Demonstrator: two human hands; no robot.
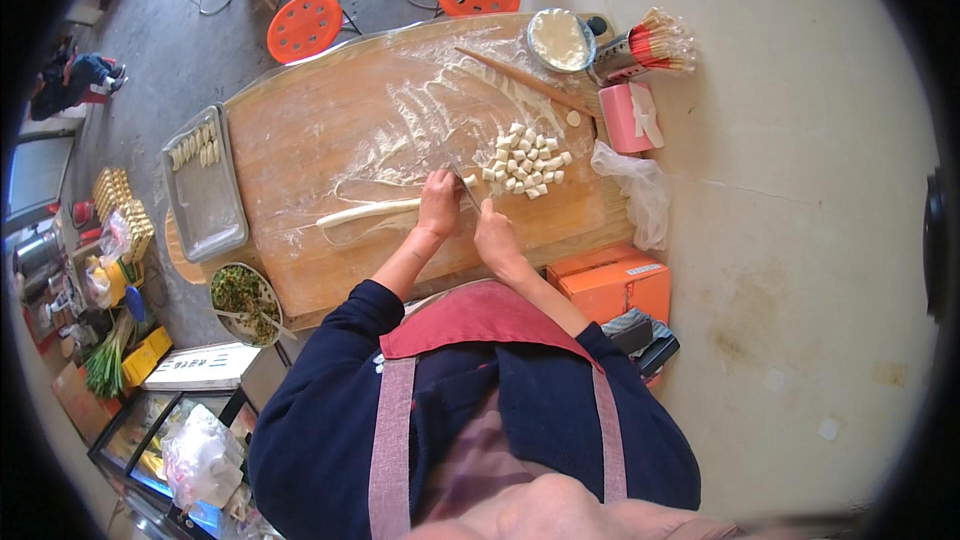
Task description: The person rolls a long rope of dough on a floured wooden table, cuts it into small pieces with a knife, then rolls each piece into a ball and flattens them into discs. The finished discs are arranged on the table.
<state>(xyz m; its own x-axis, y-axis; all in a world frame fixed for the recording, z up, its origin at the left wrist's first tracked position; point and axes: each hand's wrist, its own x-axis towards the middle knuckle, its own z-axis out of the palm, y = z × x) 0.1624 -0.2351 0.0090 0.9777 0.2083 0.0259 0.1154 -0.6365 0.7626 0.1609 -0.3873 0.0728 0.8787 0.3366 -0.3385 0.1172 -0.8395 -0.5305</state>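
Observation:
A wooden board (300, 142) dusted with flour lies before me. Its long dough rope (367, 212) runs from the left to beneath my left hand (441, 202), whose fingers curl over the rope's right end. My right hand (497, 236) grips a knife (469, 192) with its thin blade slanting up past my left fingertips. Right of the blade, one small cut dough piece (470, 181) lies apart. Farther right rests a loose heap of cut dough pieces (527, 157). How far the blade has sunk into the dough is hidden by my fingers.
A rolling pin (525, 80) and a flour bowl (561, 40) sit at the back right. At left are a metal tray (206, 206) of dumplings and a bowl of chopped filling (240, 292). An orange box (611, 279) stands near my right arm. One person (86, 75) sits far left.

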